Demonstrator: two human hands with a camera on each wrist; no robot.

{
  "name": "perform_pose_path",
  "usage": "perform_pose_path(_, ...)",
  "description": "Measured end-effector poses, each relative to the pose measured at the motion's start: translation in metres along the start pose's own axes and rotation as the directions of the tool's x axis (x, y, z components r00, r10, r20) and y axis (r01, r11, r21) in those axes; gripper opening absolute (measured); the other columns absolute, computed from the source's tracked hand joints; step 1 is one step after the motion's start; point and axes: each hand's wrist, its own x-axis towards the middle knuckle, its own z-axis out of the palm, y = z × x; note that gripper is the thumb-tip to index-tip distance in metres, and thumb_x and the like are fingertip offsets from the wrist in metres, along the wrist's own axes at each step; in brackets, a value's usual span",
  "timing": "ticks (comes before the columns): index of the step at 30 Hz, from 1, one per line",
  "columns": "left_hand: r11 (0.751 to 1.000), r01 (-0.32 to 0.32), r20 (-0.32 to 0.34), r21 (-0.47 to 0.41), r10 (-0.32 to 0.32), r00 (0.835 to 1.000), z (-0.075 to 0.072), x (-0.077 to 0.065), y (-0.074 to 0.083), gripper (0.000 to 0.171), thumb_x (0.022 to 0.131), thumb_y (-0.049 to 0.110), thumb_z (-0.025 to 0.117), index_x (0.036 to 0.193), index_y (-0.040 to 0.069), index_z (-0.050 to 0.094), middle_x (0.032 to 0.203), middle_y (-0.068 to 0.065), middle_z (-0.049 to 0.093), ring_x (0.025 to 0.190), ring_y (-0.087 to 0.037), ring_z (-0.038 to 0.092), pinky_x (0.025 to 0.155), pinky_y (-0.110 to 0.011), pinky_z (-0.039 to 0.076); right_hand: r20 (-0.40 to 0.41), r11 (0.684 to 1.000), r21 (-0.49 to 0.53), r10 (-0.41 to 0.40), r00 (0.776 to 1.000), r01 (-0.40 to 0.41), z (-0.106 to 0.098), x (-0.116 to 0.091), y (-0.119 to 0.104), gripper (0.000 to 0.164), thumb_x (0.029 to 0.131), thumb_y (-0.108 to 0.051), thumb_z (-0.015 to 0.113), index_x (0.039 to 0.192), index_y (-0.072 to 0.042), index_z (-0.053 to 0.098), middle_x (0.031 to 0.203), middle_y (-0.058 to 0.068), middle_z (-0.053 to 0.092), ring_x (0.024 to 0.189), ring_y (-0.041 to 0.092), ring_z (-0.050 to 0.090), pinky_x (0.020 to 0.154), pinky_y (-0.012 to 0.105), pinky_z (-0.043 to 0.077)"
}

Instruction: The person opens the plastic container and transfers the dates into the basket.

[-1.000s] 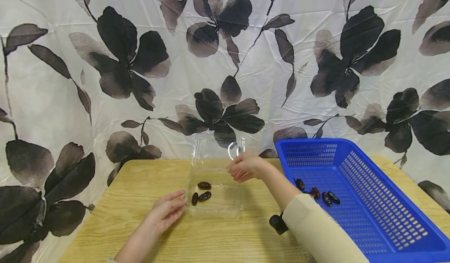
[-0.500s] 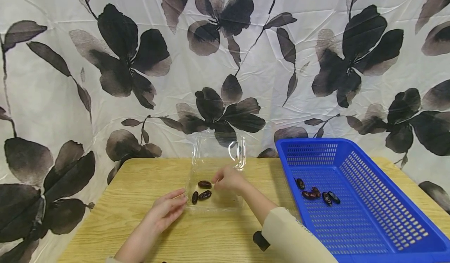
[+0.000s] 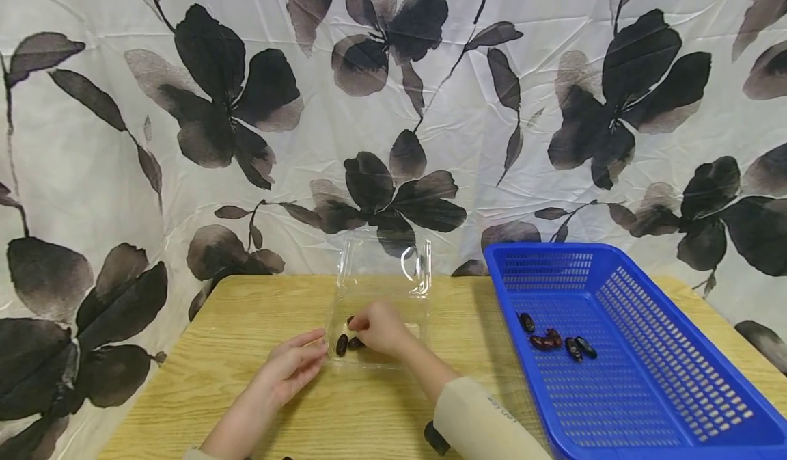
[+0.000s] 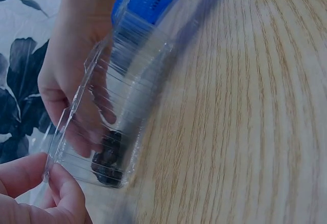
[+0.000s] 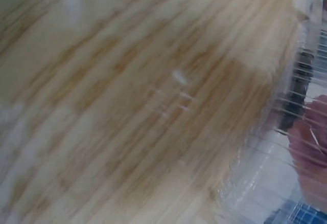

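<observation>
A clear hinged plastic container (image 3: 376, 361) stands on the table, its lid upright at the back. My left hand (image 3: 298, 368) pinches its left rim, as the left wrist view shows. My right hand (image 3: 381, 327) reaches inside, fingers curled downward at the farthest date, which shows only partly past the fingertips. Another dark date (image 3: 341, 345) lies along the left wall, with a second date (image 3: 355, 343) beside it, partly covered by my right hand. Through the plastic in the left wrist view, the dates (image 4: 108, 160) sit bunched below the right hand's fingers.
To the right stands a blue perforated basket (image 3: 556, 405) with several dates (image 3: 547, 340) lying near its left side. A floral cloth (image 3: 393, 104) hangs behind the wooden table (image 3: 264, 309). A dark device (image 3: 435, 438) is at the right wrist.
My right hand has moved left and down from the container's right side onto the dates, covering part of them. My left hand stays at the container's left rim.
</observation>
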Motion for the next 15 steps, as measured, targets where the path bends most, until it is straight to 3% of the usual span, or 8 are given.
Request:
perform_pose_path(4,1.000,0.000,0.018,0.002,0.000,1.000,0.0013,-0.0001,-0.0005,0.056,0.088,-0.006,0.057,0.138,-0.010,0.032,0.099,-0.005,0.055,0.083,-0.010,0.054,0.077,-0.020,0.048,0.058,0.965,-0.243,-0.090,0.994,0.102,0.0020,0.0003,-0.0001,0.020,0.070,0.006,0.066,0.080,-0.008,0.075,0.076,-0.001,0.070,0.073,0.014,0.065,0.065,0.018,0.048)
perform_pose_path(6,1.000,-0.004,0.027,0.007,0.003,1.000,0.0015,0.0002,-0.0004,0.056,0.089,-0.006,0.056,0.138,-0.011,0.031,0.099,-0.005,0.054,0.083,-0.010,0.054,0.077,-0.020,0.048,0.093,0.946,-0.305,-0.087,0.992,0.111,0.0017,0.0002,-0.0007,0.019,0.070,0.004,0.068,0.081,-0.010,0.075,0.077,-0.002,0.070,0.072,0.014,0.064,0.066,0.019,0.048)
perform_pose_path(15,1.000,-0.001,0.017,0.000,0.001,1.000,0.0009,0.0015,-0.0016,0.055,0.088,-0.005,0.057,0.137,-0.010,0.033,0.099,-0.005,0.055,0.083,-0.011,0.054,0.075,-0.020,0.048,0.164,0.950,-0.310,0.015,0.986,0.037,-0.0022,-0.0027,0.0037,0.008,0.074,-0.004,0.071,0.078,-0.009,0.074,0.074,-0.004,0.067,0.069,0.011,0.059,0.069,0.022,0.047)
